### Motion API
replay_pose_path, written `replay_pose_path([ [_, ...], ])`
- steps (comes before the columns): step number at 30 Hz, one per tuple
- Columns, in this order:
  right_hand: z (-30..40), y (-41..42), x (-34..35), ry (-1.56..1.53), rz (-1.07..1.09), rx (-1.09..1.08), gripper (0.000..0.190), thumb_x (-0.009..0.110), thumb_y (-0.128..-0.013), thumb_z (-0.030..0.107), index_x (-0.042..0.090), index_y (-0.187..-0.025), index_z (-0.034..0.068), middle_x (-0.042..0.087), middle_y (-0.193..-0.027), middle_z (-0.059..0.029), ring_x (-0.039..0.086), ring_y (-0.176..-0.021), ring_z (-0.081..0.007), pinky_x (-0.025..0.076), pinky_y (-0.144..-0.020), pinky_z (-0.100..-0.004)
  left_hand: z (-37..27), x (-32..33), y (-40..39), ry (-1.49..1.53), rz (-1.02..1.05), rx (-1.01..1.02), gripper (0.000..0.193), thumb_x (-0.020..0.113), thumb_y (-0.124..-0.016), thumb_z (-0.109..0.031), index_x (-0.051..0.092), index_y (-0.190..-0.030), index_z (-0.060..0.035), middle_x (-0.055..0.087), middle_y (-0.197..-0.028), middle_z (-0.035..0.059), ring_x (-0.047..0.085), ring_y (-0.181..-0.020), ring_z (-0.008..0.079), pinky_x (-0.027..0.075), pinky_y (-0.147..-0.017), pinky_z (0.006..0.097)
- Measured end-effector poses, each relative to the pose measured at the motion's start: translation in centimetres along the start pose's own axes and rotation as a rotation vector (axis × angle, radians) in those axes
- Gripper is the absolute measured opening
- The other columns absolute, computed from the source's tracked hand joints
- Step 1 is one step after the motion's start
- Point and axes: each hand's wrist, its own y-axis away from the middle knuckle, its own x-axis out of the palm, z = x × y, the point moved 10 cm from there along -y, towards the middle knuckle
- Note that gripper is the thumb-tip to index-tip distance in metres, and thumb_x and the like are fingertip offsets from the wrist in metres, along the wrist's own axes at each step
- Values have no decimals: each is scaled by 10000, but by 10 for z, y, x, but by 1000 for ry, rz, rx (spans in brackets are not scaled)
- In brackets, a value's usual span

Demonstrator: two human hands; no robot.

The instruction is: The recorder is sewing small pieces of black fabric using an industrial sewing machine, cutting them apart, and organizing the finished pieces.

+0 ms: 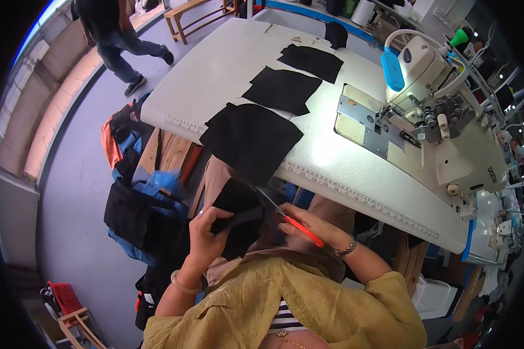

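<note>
Above my lap, my left hand (209, 231) grips a piece of black fabric (240, 196), folded partly over the fingers. My right hand (308, 224) holds scissors (299, 229) with red handles, their metal blades pointing up and left toward the fabric's edge. Whether the blades touch the cloth I cannot tell. Just beyond, a large black fabric panel (253, 139) overhangs the front edge of the white sewing table (192, 87). Farther back lie two more black panels, a middle one (284, 89) and a far one (312, 61).
A Brother industrial sewing machine (423, 87) stands on the table's right. Black cloth (131, 213) and blue plastic (161, 183) are piled at my left beside a wooden bench (168, 152). A person (113, 39) walks at upper left. A red basket (65, 296) is at lower left.
</note>
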Motion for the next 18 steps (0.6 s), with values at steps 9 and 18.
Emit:
replay_pose_path([
  [9,14,-33,59,94,75,-86,375,634,-856,271,505,-1105,23,554,-783,-70,511,-691,-95,436,-656,-242,24,-33,64,-25,-54,-203,305,614,-623,135,594,-887,-17,599,-799,78,587,-798,167,435,-821,249],
  [18,-10,49,2,397,-321,-233,354,717,-760,101,537,-1060,44,600,-836,-83,575,-719,-113,462,-654,-245,96,-62,84,154,-124,-565,237,614,-777,-2,556,-1004,39,595,-829,14,526,-755,87,436,-708,223],
])
